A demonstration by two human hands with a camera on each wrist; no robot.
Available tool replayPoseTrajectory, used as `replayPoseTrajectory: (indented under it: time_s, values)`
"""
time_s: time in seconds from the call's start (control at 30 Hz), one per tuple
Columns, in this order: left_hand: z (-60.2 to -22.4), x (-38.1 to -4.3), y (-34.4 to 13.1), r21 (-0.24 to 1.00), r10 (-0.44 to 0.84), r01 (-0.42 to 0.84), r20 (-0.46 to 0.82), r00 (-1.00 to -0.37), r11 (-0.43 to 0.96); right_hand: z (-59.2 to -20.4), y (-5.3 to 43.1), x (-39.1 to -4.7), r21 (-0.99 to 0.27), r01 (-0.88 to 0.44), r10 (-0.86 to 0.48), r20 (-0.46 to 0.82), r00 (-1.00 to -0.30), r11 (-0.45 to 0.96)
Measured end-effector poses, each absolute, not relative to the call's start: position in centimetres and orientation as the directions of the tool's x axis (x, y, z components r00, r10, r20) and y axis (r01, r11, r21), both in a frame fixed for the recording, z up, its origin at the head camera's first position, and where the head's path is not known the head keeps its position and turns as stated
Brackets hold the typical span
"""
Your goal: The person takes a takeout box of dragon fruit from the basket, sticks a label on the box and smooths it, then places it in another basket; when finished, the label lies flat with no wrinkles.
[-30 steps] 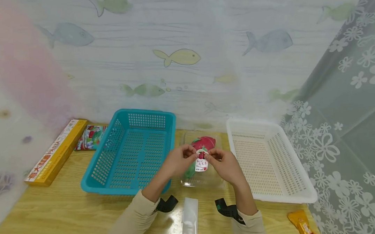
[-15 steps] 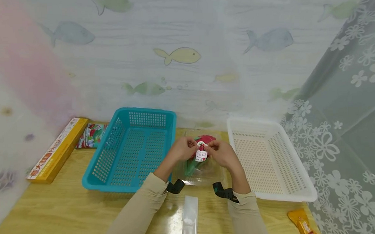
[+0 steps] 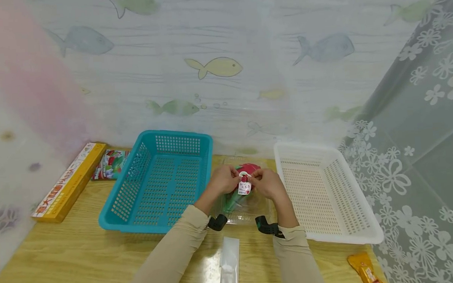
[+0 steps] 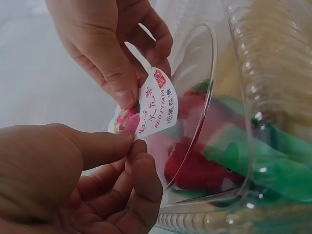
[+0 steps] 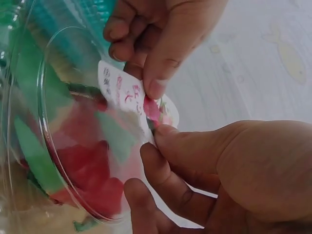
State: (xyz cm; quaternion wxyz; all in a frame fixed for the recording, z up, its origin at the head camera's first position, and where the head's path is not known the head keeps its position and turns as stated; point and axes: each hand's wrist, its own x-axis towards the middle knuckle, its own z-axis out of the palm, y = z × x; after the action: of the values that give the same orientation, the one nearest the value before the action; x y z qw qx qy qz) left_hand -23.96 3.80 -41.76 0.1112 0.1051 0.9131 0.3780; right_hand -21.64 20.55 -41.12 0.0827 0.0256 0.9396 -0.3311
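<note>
A white sticker label (image 3: pixel 244 188) with a pink fruit picture and "RED PITAYA" print is stretched between both hands. My left hand (image 3: pixel 223 180) pinches its left edge between thumb and forefinger; my right hand (image 3: pixel 267 184) pinches the right edge the same way. In the left wrist view the label (image 4: pixel 158 107) curves just above the lid of a clear plastic clamshell box (image 3: pixel 257 209). Whether its lower part touches the lid, I cannot tell. Under the lid lies a red and green dragon fruit (image 5: pixel 87 156), partly hidden by the hands and label in the head view.
A blue basket (image 3: pixel 158 228) stands left of the box, a white basket (image 3: pixel 344 237) right. A yellow pasta box (image 3: pixel 67 186) and a colourful packet (image 3: pixel 111 164) lie far left. A silvery strip (image 3: pixel 229 263) is in front; an orange packet (image 3: pixel 365 269) sits front right.
Over the last second both hands and the label have moved slightly up and away over the box. The label appears shorter in view now. Both hands keep their pinch.
</note>
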Motion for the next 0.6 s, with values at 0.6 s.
replayPoseTrajectory:
  time_s: [0.6]
  values:
    - [-41.95, -24.26, 4.42, 0.641, 0.253, 0.114, -0.129, -0.959, 0.759, -41.72, 20.21, -22.08, -0.57, 0.125, 0.024, -0.181, -0.983, 0.812]
